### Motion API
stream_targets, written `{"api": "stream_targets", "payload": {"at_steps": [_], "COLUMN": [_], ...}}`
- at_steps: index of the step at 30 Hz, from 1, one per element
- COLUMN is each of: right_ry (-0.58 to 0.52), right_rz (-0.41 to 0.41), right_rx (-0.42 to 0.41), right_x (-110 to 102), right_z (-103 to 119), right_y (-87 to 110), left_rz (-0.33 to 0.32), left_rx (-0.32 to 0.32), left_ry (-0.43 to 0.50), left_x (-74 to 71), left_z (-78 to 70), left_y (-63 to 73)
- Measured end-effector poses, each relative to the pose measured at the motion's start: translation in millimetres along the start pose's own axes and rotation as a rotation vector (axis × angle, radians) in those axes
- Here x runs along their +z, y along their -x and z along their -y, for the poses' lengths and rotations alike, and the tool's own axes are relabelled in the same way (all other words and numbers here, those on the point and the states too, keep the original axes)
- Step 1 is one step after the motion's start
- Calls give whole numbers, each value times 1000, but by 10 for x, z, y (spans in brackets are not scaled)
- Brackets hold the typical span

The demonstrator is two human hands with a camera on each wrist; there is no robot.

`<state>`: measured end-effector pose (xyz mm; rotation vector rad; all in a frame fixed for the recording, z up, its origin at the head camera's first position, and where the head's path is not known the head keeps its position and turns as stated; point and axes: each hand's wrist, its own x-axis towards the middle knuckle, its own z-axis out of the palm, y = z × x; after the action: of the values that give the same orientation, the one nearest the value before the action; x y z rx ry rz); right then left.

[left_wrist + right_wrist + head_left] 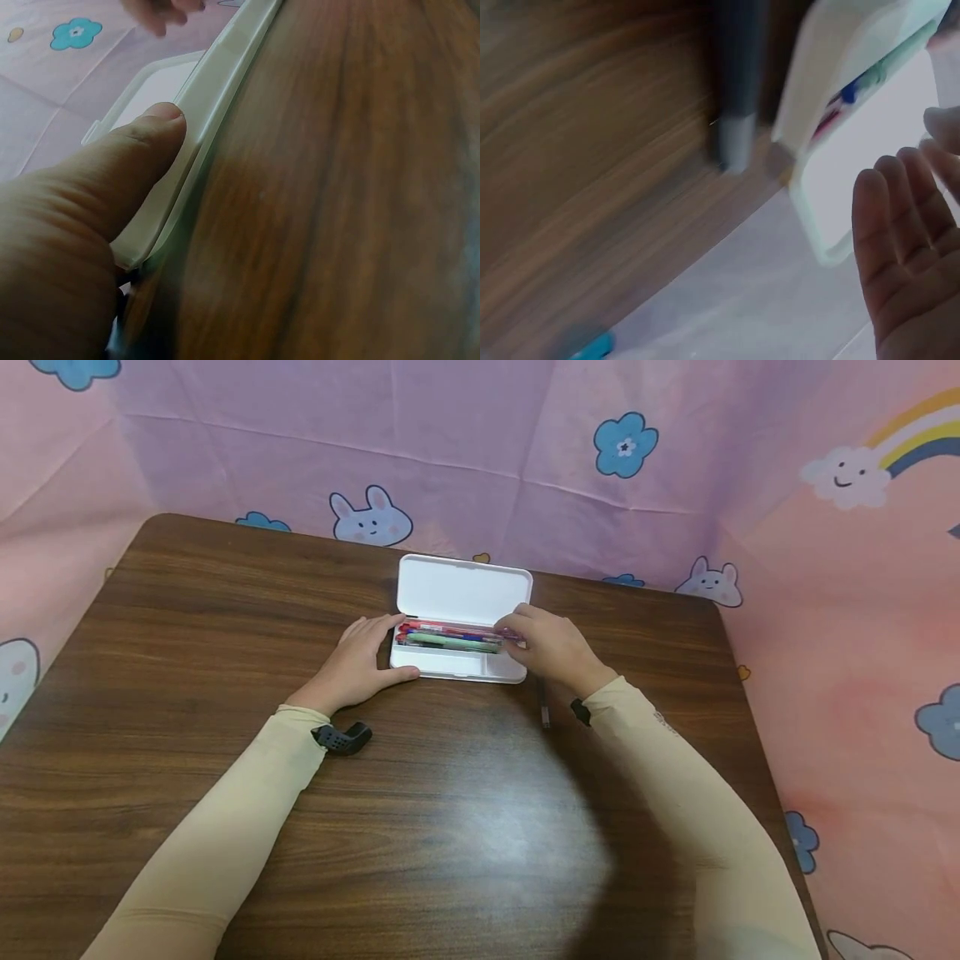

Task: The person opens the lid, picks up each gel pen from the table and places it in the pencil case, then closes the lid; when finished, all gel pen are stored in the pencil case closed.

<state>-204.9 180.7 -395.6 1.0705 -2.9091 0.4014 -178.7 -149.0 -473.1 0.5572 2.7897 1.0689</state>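
Observation:
A white pencil case stands with its lid raised at the back. Inside, along the rear compartment, lie several pens in red, blue and light green. My left hand holds the case's left end, its thumb against the front wall and its fingers at the rear left corner. Over the right end of the pens hovers my right hand; its fingers look loosely bent, with no object visible in them. A dark pen with a clear end lies on the table just right of the case.
The brown wood-grain table extends around the case. Behind it and to the right hangs a pink and purple cloth with cartoon prints. A black wrist device sits on the left sleeve, another on the right.

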Motion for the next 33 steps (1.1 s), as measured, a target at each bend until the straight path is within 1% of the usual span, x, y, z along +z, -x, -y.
{"api": "stream_targets", "payload": {"at_steps": [5,9,13,18,23,29,33], "right_ry": [-108,-163,-210,-292,-370,-356,-356], "right_rz": [-51,-43,-31,-29,-28,5,31], "right_rx": [124,226,278,334,412,493,503], "right_x": [-84,-110,-86,-7,65,112,130], "right_z": [-190,-312,-389,-415,-367,-291,-240], "right_y": [282,488,665,860,972,1013,1021], "left_rz": [8,3,2,4,8,7,0], "left_rx": [-4,3,12,15,5,2,7], "left_ry": [-1,-2,-4,-5,-2,-4,-5], "left_x": [-1,0,-5,1,11,25,32], "left_z": [4,13,11,-1,-6,21,36], "left_y": [-7,-7,-1,-6,-14,-25,-31]}}
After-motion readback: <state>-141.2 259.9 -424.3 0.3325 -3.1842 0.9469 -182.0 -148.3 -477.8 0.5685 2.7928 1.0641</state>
